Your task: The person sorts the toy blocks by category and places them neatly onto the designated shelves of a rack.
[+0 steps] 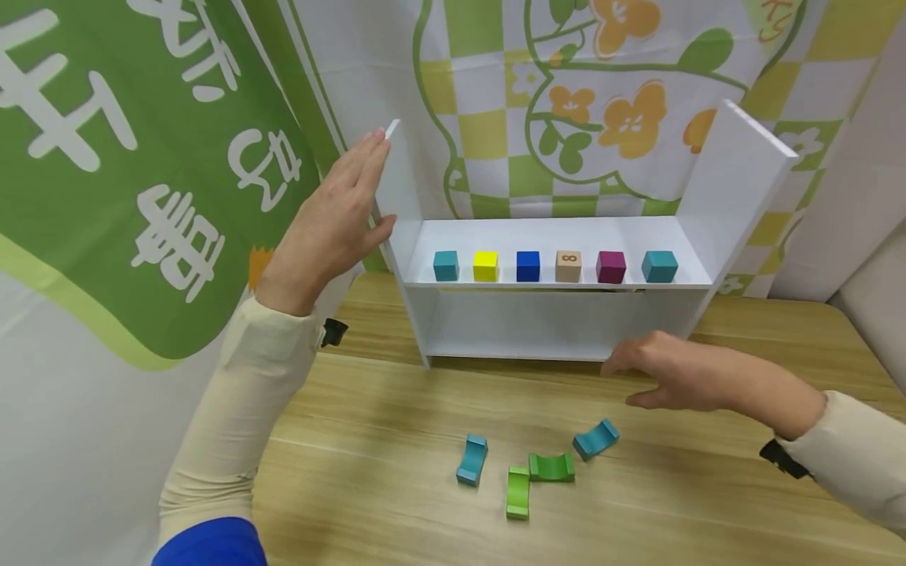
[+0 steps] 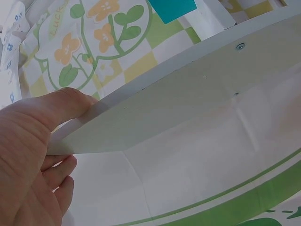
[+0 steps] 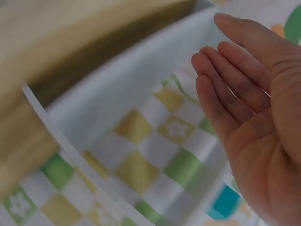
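A white two-level shelf (image 1: 559, 324) stands on the wooden table. My left hand (image 1: 333, 212) holds its left side panel (image 2: 155, 94), thumb on one face and fingers round the other. Along the upper board sits a row of small cubes: a teal cube (image 1: 446, 266), a yellow one (image 1: 485, 266), a blue one (image 1: 528, 266), a plain wooden one marked 8 (image 1: 568, 266), a magenta one (image 1: 611, 266) and another teal one (image 1: 660, 266). My right hand (image 1: 683, 373), fingers loosely bent and holding nothing, hovers in front of the shelf's lower right.
Curved blocks lie on the table (image 1: 368, 487) before the shelf: a blue one (image 1: 472, 460), a light green one (image 1: 517, 493), a green one (image 1: 551, 468) and another blue one (image 1: 596, 439). A patterned cloth (image 1: 481, 134) hangs behind; a green banner (image 1: 141, 157) is at left.
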`<action>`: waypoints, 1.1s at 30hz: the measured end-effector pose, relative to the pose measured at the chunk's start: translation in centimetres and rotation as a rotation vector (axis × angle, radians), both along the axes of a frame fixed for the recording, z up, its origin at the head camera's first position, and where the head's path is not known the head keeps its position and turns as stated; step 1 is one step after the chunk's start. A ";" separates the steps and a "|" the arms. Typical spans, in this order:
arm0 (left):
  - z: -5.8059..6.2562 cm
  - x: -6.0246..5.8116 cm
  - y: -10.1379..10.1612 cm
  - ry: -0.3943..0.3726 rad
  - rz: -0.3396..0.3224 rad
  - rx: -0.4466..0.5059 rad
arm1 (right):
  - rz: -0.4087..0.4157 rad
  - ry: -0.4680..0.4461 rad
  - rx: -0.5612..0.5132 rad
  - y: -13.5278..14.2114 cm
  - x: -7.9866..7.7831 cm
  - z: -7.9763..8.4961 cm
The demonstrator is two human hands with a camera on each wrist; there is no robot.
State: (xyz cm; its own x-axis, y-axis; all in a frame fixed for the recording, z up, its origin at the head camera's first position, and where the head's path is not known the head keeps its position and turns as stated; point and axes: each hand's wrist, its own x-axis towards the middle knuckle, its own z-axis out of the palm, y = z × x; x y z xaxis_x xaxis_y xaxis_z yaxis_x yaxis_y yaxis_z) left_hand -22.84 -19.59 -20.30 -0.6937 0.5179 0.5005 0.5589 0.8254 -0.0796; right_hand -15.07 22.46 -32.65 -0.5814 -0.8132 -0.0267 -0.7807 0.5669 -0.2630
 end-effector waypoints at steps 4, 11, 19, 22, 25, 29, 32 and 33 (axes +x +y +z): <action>-0.1 -0.1 0.1 0.008 -0.010 0.001 | 0.016 -0.085 0.015 0.0 0.3 -2.7; -0.1 -0.2 0.2 0.016 -0.011 -0.002 | 0.019 -0.134 0.039 -0.1 0.3 -7.0; 0.0 -0.2 0.3 0.006 -0.007 -0.003 | 0.000 -0.108 -0.003 0.0 0.3 -10.3; 0.0 -0.2 0.3 0.006 -0.003 -0.005 | -0.008 -0.110 -0.027 0.0 0.3 -11.0; 0.0 -0.1 0.2 0.004 0.001 -0.006 | -0.006 -0.073 -0.059 -0.1 0.3 -11.9; 0.0 0.0 0.1 0.002 0.002 -0.002 | 0.009 -0.022 -0.105 0.0 0.3 -13.2; 0.0 0.1 0.1 0.006 0.001 0.001 | 0.005 0.001 -0.125 0.1 0.3 -13.9; 0.0 0.1 0.0 0.008 0.001 0.001 | -0.001 0.007 -0.132 0.0 0.3 -14.0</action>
